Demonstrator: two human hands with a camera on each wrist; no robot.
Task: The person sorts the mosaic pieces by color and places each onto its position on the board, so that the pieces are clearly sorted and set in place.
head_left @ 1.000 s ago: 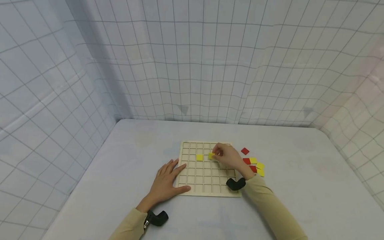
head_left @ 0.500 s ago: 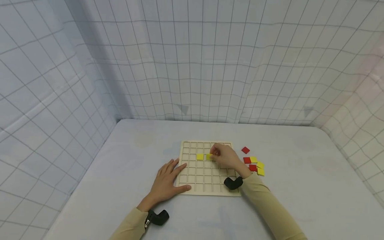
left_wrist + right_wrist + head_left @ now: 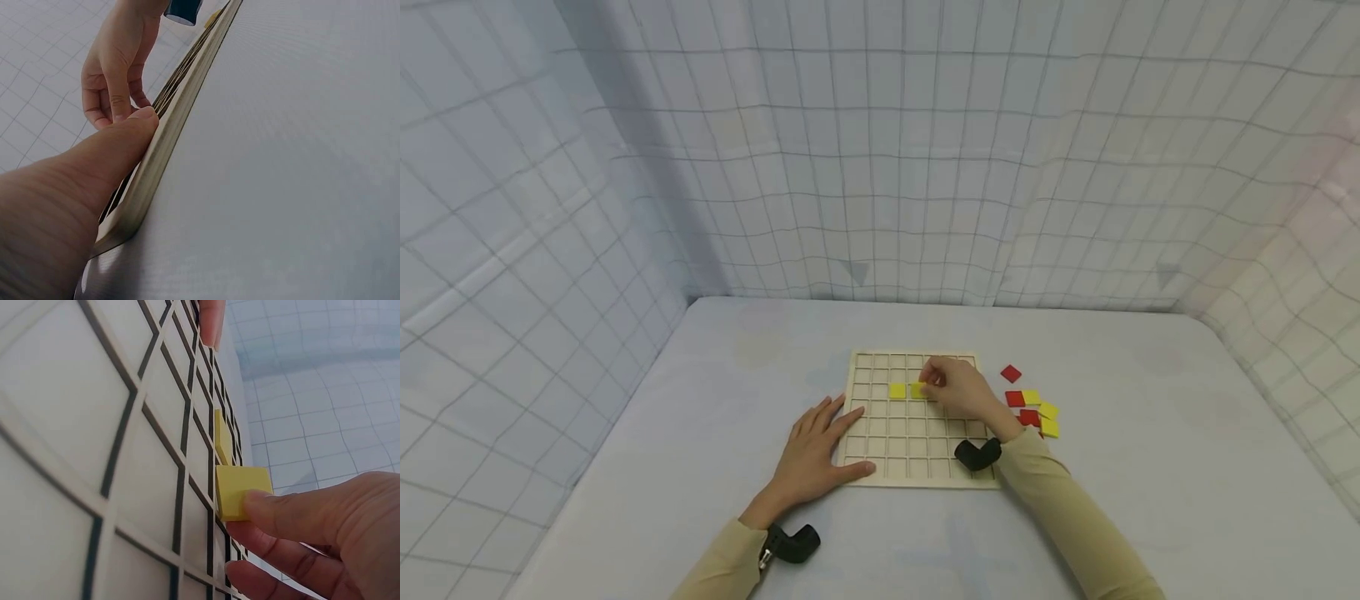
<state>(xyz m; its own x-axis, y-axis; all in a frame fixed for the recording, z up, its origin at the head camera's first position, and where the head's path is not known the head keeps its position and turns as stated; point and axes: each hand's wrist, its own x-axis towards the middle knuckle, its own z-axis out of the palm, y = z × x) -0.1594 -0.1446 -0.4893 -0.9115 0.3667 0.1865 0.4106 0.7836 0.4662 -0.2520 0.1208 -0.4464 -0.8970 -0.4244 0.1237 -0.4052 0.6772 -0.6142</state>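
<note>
My right hand (image 3: 958,390) pinches a yellow square tile (image 3: 236,487) between thumb and fingers. In the right wrist view this tile stands tilted, one edge touching the grid board (image 3: 150,456). Another yellow tile (image 3: 897,391) sits in a cell just to its left. On the left side of the pale wooden board (image 3: 887,471), my left hand (image 3: 811,454) lies with fingers spread. Its thumb and index fingertip rest on the board's edge. The left wrist view shows that thumb (image 3: 119,144) over the raised rim, with the right hand behind it.
Right of the board lie several loose tiles, among them a red tile (image 3: 1011,373) apart from the others, a yellow tile (image 3: 1049,428) and a red tile (image 3: 1028,417). The white table (image 3: 1150,467) meets a grid-patterned curtain (image 3: 925,208) at the back.
The right hand has shifted slightly left with the yellow tile, bringing it over the cell beside the placed yellow tile. The left hand has stayed on the board's edge.
</note>
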